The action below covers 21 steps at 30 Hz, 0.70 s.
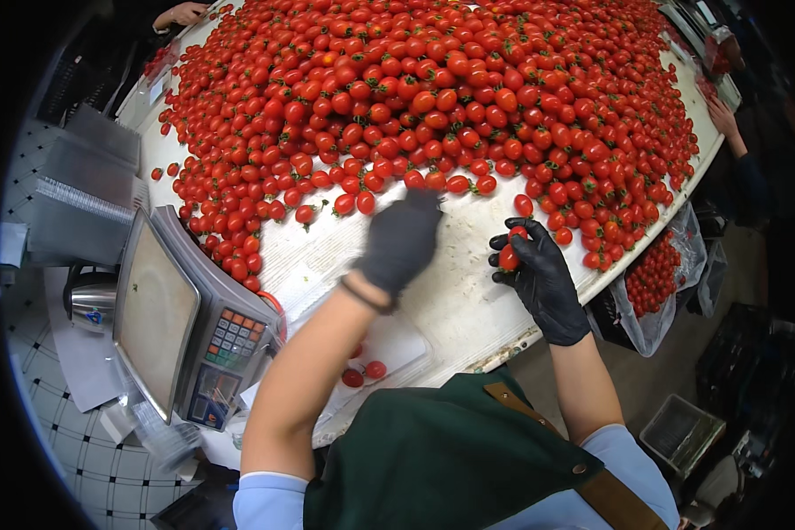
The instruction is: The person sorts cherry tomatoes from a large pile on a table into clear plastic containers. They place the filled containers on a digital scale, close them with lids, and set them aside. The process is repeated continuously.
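Note:
A large heap of red cherry tomatoes [437, 99], some with green calyxes, covers the far part of a white table [477, 298]. My left hand [401, 245], in a black glove and blurred, is at the near edge of the heap; its fingertips touch or nearly touch tomatoes there, and whether it grips one is hidden. To the right, my right hand [546, 285], also black-gloved, holds red cherry tomatoes [509, 258] between thumb and fingers. A clear plastic container [411, 344] with a few tomatoes [375, 370] lies partly under my left forearm.
A weighing scale [156, 311] with a keypad stands at the left, beside stacked clear plastic containers [83, 199] and a metal kettle [93, 298]. Right of the table, a lined crate [656, 278] holds tomatoes. Other people's hands rest at the table's far left [187, 13] and right [724, 118] edges.

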Available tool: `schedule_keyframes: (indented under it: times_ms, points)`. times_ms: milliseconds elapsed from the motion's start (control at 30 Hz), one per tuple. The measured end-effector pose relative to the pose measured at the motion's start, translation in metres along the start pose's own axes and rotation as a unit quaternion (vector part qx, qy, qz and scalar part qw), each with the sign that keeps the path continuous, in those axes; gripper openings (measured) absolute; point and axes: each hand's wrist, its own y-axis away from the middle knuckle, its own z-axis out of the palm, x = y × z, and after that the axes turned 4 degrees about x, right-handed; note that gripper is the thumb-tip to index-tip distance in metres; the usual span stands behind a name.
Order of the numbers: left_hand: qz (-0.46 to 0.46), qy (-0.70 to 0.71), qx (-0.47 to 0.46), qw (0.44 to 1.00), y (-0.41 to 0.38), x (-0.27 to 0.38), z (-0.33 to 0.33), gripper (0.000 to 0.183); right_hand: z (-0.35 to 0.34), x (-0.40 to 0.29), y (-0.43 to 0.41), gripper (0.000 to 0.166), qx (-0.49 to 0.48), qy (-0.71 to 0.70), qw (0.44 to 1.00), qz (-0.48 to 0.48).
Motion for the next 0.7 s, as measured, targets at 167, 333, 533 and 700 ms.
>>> schedule_keyframes:
  times_ms: [167, 333, 533, 700]
  points:
    - [-0.19, 0.04, -0.001, 0.981, 0.014, -0.072, -0.069, 0.042, 0.038, 0.007, -0.037, 0.033, 0.031, -0.002, 0.998, -0.053]
    - [-0.118, 0.094, 0.057, 0.987, 0.015, -0.083, -0.031, 0.081, 0.096, 0.028, -0.068, 0.038, -0.089, -0.026, 0.995, -0.031]
    - [-0.162, 0.385, 0.007, 0.909, 0.002, -0.097, -0.029, 0.081, 0.126, 0.037, -0.092, 0.033, -0.148, -0.096, 0.983, 0.048]
    - [-0.099, 0.338, 0.072, 0.933, 0.02, -0.088, -0.047, 0.08, 0.143, 0.041, -0.082, 0.032, -0.144, -0.023, 0.989, 0.003]
